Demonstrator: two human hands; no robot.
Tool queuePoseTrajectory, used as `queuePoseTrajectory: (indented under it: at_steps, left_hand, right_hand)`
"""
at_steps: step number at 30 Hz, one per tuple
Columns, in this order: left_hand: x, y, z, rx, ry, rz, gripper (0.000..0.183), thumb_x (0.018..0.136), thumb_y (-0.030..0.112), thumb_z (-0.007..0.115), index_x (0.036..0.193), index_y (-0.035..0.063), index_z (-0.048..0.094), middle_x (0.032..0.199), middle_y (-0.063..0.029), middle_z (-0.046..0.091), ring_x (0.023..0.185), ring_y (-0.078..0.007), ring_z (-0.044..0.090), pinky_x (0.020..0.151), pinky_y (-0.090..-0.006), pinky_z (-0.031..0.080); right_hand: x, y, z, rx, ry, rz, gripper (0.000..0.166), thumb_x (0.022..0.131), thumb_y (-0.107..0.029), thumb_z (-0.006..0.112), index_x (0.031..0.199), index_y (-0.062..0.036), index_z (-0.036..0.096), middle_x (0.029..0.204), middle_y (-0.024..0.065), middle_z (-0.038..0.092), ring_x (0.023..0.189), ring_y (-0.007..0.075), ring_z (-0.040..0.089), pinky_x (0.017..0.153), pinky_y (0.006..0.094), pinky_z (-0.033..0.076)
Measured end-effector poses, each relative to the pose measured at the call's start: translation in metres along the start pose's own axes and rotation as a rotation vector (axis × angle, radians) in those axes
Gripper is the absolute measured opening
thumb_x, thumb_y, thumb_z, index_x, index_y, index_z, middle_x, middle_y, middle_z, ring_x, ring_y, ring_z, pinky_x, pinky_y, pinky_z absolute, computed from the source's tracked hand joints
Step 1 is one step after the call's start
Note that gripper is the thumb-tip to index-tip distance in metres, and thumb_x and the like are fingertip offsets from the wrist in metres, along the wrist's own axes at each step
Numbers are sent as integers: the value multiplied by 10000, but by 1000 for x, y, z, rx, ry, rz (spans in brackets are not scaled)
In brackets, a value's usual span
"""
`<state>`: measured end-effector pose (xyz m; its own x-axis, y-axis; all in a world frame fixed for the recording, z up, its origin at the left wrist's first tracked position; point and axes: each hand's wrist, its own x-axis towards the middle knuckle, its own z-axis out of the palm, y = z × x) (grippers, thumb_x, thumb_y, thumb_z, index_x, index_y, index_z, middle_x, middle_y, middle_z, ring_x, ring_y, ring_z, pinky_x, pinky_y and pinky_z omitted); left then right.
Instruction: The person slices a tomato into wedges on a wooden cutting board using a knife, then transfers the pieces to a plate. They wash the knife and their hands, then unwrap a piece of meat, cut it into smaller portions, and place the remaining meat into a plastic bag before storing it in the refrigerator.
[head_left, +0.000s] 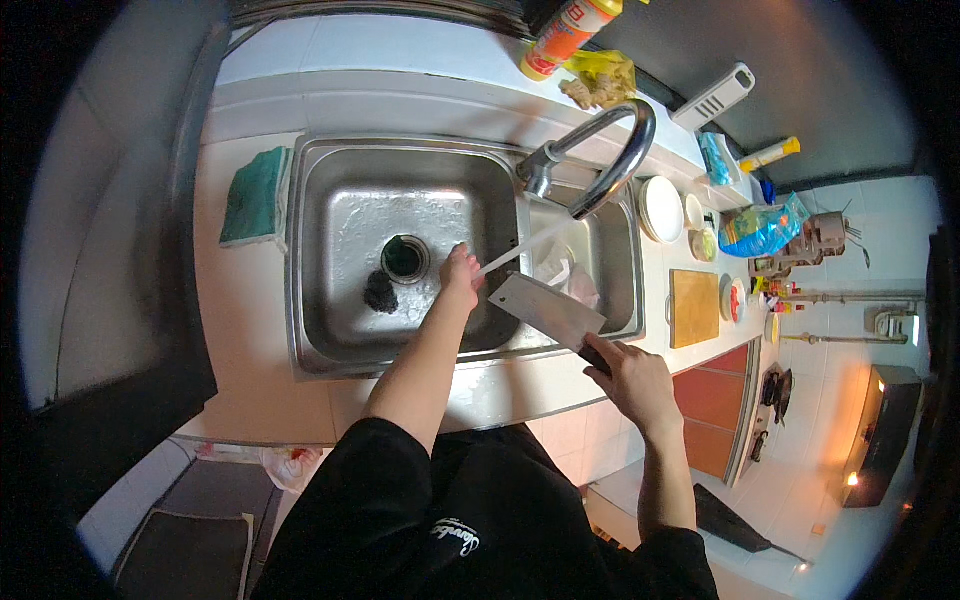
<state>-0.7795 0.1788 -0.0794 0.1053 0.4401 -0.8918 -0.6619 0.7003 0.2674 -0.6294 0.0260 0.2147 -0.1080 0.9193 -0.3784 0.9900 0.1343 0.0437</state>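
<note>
In my right hand (634, 379) is a cleaver (551, 307), held by its dark handle, its broad metal blade pointing left over the sink's near right part. My left hand (460, 276) is over the large basin of the stainless steel sink (352, 187), beside the water stream (525, 246) from the curved chrome faucet (637, 142). No object shows in that hand; its fingers are partly hidden. A dark scouring pad (381, 291) lies near the drain (405, 259). Something pale pink (582, 286) and a clear plastic bag (553, 262) lie in the small basin.
A folded green cloth (257, 196) lies left of the sink. To the right are white plates (661, 210), a wooden cutting board (694, 309) and a bowl of red food (734, 300). An orange bottle (566, 37) and ginger (598, 90) stand on the back ledge.
</note>
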Motion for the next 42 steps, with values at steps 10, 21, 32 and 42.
queuePoseTrajectory:
  at_steps: [10, 21, 32, 42]
  left_hand:
    - [33, -21, 15, -5, 26, 90, 358, 914, 461, 608, 860, 106, 608, 838, -39, 642, 842, -160, 616, 713, -348, 465]
    - [-26, 18, 1, -9, -53, 127, 599, 988, 629, 421, 614, 162, 382, 521, 32, 313, 390, -141, 262, 387, -301, 228]
    - [10, 39, -98, 1361, 128, 970, 547, 1048, 438, 303, 983, 23, 653, 842, -240, 669, 795, -427, 645, 735, -523, 491]
    - [-141, 162, -72, 1113, -151, 592, 583, 1034, 480, 384, 927, -21, 660, 803, -200, 659, 753, -353, 632, 812, -478, 477]
  right_hand:
    - [4, 18, 31, 592, 124, 110, 388, 944, -270, 656, 1233, -17, 599, 946, 194, 709, 810, 326, 698, 726, 402, 558]
    - [95, -2, 46, 1165, 90, 111, 377, 1039, -299, 517, 1174, 47, 580, 796, 64, 616, 667, 124, 602, 615, 267, 516]
    - [163, -2, 135, 698, -15, 167, 393, 1008, -347, 502, 1121, 6, 635, 959, 288, 668, 842, 465, 649, 733, 491, 518]
    - [116, 0, 63, 1182, 64, 329, 396, 1025, -378, 522, 1104, -6, 632, 658, 30, 574, 454, 94, 502, 413, 264, 391]
